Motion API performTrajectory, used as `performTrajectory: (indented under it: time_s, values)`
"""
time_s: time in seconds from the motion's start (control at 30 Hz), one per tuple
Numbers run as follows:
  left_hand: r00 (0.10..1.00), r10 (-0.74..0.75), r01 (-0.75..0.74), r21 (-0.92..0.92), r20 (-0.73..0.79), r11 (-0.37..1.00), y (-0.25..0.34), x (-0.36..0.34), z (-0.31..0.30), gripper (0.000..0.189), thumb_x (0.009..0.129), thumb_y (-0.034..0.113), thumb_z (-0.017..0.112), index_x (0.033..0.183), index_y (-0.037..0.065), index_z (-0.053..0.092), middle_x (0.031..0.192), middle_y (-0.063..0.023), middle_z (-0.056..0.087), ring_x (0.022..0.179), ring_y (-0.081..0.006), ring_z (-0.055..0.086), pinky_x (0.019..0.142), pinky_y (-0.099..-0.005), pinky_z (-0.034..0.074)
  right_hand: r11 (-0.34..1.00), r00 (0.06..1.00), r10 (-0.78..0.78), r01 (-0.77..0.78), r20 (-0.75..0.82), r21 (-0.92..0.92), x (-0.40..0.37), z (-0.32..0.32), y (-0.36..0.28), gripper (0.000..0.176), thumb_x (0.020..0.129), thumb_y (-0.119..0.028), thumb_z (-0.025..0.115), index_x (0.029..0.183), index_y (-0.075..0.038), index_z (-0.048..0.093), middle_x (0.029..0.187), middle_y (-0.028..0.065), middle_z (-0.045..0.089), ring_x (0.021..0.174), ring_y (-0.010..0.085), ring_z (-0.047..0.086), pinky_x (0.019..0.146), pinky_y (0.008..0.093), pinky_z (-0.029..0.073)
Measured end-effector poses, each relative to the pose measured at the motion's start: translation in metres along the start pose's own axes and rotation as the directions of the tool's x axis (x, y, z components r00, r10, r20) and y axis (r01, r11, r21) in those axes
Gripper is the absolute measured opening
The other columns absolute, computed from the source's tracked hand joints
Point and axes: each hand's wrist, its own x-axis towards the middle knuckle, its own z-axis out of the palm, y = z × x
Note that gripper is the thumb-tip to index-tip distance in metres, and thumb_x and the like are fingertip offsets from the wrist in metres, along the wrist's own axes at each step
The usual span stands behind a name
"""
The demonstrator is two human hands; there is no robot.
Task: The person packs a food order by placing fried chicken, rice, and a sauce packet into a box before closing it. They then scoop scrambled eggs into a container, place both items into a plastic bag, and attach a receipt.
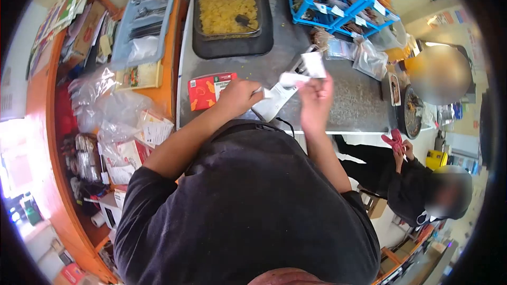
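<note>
My left hand (238,97) is closed in a pinch, with a small white piece at its fingertips. Under its wrist side lies a red packet (202,93) with printed shapes and a white label. My right hand (316,100) is closed on a white paper strip (313,65), which curls up above the fingers. Between the two hands sits a white device (273,104) with a dark cable at its near end. Its far part is covered by the paper and my right fingers.
A clear tub of yellow pieces (228,8) stands on a black tray (232,47) at the back. Blue racks (327,0) and clear plastic bags (369,59) are behind right. Shelving (53,142) lines the left. Two people are on the right, one holding something red (395,141).
</note>
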Motion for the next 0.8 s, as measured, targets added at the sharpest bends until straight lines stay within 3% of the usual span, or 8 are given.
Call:
performTrajectory:
  time_s: [0.03,0.1,0.17,0.23,0.37,0.6,0.73,0.8]
  values:
    - [0.975,-0.193,0.189,0.041,0.112,0.981,-0.01,0.005,0.004,0.029,0.092,0.027,0.064,0.1,0.0,0.067,0.092,-0.0255,0.066,0.081,-0.0404,0.066,0.061,-0.0482,0.049,1.0,0.997,-0.013,0.012,-0.071,-0.007,0.006,-0.005,-0.003,0.065,0.083,0.002,0.075,0.138,-0.006,0.041,0.099,0.0039,0.064,0.095,0.0115,0.061,0.088,0.0285,0.049]
    - [0.951,-0.308,0.303,-0.167,-0.004,0.938,-0.035,0.011,0.03,0.038,0.09,0.027,0.066,0.117,0.001,0.062,0.115,-0.024,0.063,0.096,-0.0409,0.065,0.075,-0.0487,0.051,0.999,0.997,-0.006,0.003,-0.077,-0.039,0.014,-0.016,-0.009,0.061,0.086,0.002,0.071,0.138,-0.005,0.04,0.1,0.0041,0.066,0.097,0.0109,0.061,0.091,0.0281,0.047]
    - [0.959,-0.247,0.229,-0.133,-0.138,0.964,-0.066,0.015,0.041,0.05,0.088,0.027,0.067,0.129,0.002,0.056,0.134,-0.0219,0.056,0.11,-0.0408,0.061,0.089,-0.0491,0.049,0.993,0.999,0.012,-0.016,-0.036,-0.118,0.018,-0.028,-0.008,0.062,0.089,0.0,0.069,0.141,-0.006,0.038,0.109,0.0069,0.065,0.105,0.0135,0.059,0.097,0.0317,0.044]
    - [0.967,0.033,0.014,0.181,-0.254,0.983,-0.101,0.009,0.03,0.06,0.088,0.029,0.067,0.139,0.002,0.049,0.148,-0.0191,0.045,0.125,-0.04,0.054,0.101,-0.0494,0.044,0.987,0.996,0.088,-0.085,0.016,-0.136,0.013,-0.024,-0.004,0.065,0.089,-0.001,0.069,0.144,-0.007,0.035,0.115,0.0091,0.064,0.11,0.0165,0.058,0.1,0.0345,0.043]
    - [0.918,-0.116,0.321,0.54,-0.379,0.778,-0.127,-0.058,-0.004,0.05,0.087,0.032,0.069,0.125,0.002,0.058,0.124,-0.0173,0.061,0.119,-0.034,0.054,0.103,-0.0463,0.038,0.951,0.929,0.308,-0.296,0.204,-0.086,0.007,-0.029,0.039,0.072,0.09,-0.002,0.068,0.15,-0.011,0.029,0.124,0.0124,0.06,0.119,0.0206,0.055,0.106,0.0376,0.039]
    - [0.89,-0.278,0.425,0.438,-0.362,0.792,-0.107,-0.098,0.012,0.032,0.088,0.032,0.067,0.105,0.005,0.062,0.1,-0.0125,0.063,0.101,-0.0315,0.056,0.092,-0.0458,0.039,0.877,0.785,0.471,-0.467,0.402,-0.115,0.022,0.031,0.075,0.079,0.09,0.002,0.067,0.155,-0.013,0.023,0.127,0.0129,0.058,0.12,0.0191,0.055,0.103,0.0353,0.043]
    - [0.908,-0.249,0.379,0.405,-0.337,0.832,-0.088,-0.112,0.025,0.03,0.085,0.031,0.068,0.102,0.006,0.061,0.098,-0.0111,0.062,0.099,-0.0307,0.057,0.091,-0.0444,0.039,0.852,0.689,0.495,-0.506,0.53,-0.137,0.036,0.056,0.087,0.063,0.095,-0.012,0.065,0.15,-0.016,0.034,0.147,0.0139,0.043,0.135,0.0218,0.039,0.111,0.0426,0.031]
    - [0.918,-0.188,0.317,0.364,-0.348,0.876,-0.088,-0.117,0.029,0.03,0.085,0.031,0.068,0.1,0.007,0.061,0.097,-0.0103,0.062,0.098,-0.0299,0.057,0.091,-0.0442,0.039,0.832,0.646,0.538,-0.508,0.542,-0.222,0.044,0.061,0.099,0.04,0.095,-0.021,0.068,0.131,-0.011,0.057,0.159,0.0184,0.028,0.148,0.0272,0.022,0.117,0.0445,0.021]
